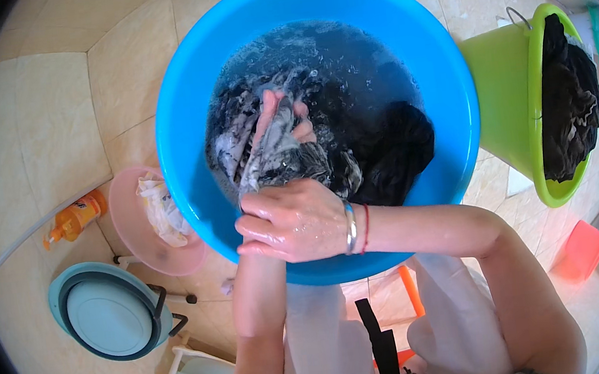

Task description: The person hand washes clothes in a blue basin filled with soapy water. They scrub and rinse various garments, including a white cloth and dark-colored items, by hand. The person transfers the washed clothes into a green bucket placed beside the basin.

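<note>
A large blue basin (185,126) holds dark, sudsy water and soaking clothes. My left hand (266,117) is in the water, partly covered by a wet grey-and-black garment (276,141); its fingers show on both sides of a fold and seem closed on the cloth. Over my left wrist, my right hand (299,220) is closed at the near rim, its curled fingers at the end of that garment. How much cloth lies under them is hidden. A black garment (405,142) lies bunched in the water to the right.
On the right stands a green bucket (498,83) with dark clothes (568,97). Left are a pink basin (143,242) with white cloth (162,210), an orange bottle (75,216) and a teal folding basin (110,312). A red-pink container (584,249) sits lower right.
</note>
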A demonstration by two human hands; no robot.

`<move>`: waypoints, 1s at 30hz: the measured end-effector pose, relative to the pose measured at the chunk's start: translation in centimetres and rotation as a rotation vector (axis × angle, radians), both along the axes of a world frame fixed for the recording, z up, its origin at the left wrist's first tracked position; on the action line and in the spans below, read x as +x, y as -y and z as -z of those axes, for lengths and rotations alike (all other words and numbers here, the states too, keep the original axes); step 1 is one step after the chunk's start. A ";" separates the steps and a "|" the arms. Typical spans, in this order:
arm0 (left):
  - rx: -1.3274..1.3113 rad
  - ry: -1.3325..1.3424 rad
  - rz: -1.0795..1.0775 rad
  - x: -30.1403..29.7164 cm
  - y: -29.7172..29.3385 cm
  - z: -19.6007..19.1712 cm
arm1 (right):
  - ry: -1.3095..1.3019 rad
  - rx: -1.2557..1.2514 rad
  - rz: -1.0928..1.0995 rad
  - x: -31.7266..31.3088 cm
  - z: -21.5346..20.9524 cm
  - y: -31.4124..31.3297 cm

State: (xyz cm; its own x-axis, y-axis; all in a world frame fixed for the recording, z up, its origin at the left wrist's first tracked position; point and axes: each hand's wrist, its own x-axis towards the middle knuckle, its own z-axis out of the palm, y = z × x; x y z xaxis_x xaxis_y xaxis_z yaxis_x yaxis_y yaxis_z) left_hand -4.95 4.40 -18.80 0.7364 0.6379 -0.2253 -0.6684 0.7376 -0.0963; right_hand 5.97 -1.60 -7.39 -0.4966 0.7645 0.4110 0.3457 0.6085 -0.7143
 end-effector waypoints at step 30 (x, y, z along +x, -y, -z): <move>-0.066 -0.751 -0.189 3.2 1.5 -1.6 | 0.467 -0.456 0.511 13.1 18.8 -7.2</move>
